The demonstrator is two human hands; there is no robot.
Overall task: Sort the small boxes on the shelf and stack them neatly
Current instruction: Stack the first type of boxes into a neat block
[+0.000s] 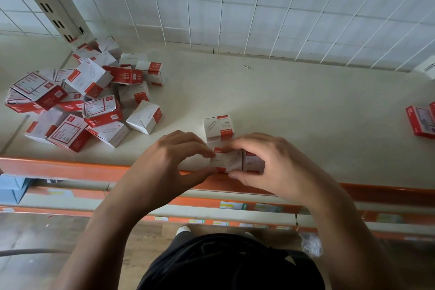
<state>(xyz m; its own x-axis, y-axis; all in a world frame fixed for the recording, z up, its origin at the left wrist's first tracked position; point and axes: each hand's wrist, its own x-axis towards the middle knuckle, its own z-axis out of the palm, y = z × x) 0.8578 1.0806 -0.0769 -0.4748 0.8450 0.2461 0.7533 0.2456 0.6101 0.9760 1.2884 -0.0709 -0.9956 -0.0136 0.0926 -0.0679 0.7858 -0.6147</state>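
Observation:
Two small white and red paper-clip boxes lie side by side at the shelf's front edge. My left hand [169, 160] pinches the left box [227, 160] at its left end. My right hand [266, 162] curls over the right box [253, 162], thumb under the pair and fingers on top. Just behind them another white and red box [218, 127] stands on its own. A loose heap of several similar boxes [82, 101] lies at the left of the shelf [306, 113].
A single paper clip [248, 68] lies near the white wire-grid back wall [259, 7]. Red boxes [421, 120] sit at the far right edge. The shelf's orange front rail [58, 169] runs below my hands, with lower shelves beneath.

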